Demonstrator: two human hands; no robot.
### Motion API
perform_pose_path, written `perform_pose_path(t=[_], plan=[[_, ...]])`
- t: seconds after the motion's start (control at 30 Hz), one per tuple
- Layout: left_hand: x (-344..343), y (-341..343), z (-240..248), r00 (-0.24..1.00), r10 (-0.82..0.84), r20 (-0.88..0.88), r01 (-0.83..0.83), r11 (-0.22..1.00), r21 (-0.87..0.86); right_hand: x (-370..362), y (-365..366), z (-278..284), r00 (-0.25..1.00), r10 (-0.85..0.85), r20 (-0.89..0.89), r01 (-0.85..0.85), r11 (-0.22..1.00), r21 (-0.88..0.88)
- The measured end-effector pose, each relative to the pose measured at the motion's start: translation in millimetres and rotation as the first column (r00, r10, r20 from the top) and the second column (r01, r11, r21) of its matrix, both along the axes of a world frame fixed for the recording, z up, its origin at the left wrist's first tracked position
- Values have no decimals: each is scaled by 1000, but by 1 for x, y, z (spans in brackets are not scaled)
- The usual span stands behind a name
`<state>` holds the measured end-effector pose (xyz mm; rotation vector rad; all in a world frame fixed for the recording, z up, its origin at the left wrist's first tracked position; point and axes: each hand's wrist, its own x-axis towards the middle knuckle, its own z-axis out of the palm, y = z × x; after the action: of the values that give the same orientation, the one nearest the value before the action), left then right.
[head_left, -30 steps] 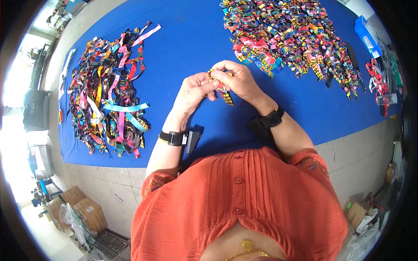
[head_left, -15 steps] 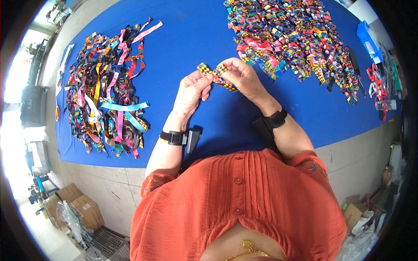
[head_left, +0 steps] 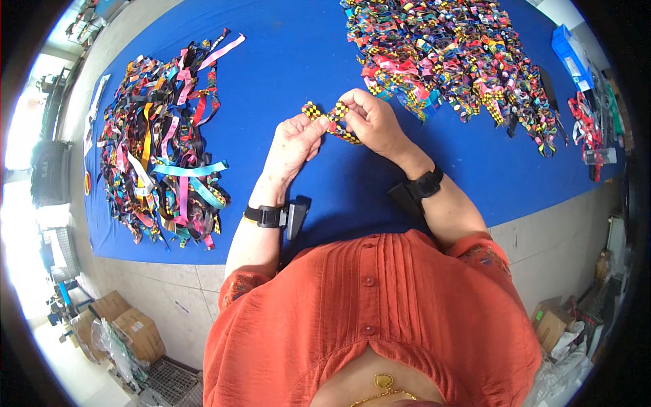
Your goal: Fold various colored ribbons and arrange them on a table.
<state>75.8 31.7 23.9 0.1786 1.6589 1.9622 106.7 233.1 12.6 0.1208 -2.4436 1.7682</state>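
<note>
A yellow-and-black checkered ribbon [head_left: 311,110] with some red in it is raised over the blue table, its strips crossing in a small loop. The fingers of my left hand [head_left: 296,145] are closed, pinching the ribbon where it crosses. On the other side my right hand [head_left: 378,126] also pinches it, thumb and forefinger together near its upper right end. Part of the ribbon hides behind the right fingers. To the left lies a loose heap of long mixed ribbons [head_left: 146,157]. Many colourful looped ribbons [head_left: 444,57] are laid close together at the far right.
The blue table cover [head_left: 285,54] runs under everything. A blue plastic bin [head_left: 571,57] stands at the right edge, with red strips [head_left: 584,129] nearer me. Cardboard boxes [head_left: 137,332] sit on the floor at lower left, and another box [head_left: 550,324] at lower right.
The view has shifted slightly. Both hands keep their pinch on the checkered ribbon, and the right fingers have curled a little more over its end.
</note>
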Motion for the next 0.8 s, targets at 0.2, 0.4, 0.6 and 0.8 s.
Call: perform_pose_path(t=[0.2,0.4,0.6,0.8], plan=[[5,-1,9,995,-95,-43,88,985,-151,-3,12,19,989,110,95,-64,916,-395],[9,4,6,976,-211,-48,201,965,-170,-3,-2,6,981,176,85,-143,943,-299],[9,6,6,981,-196,-3,194,972,-132,-2,-5,9,998,66,17,-62,982,-178],[9,6,7,974,-228,1,225,962,-153,-5,-8,-2,994,-17,-106,5,993,-114]])
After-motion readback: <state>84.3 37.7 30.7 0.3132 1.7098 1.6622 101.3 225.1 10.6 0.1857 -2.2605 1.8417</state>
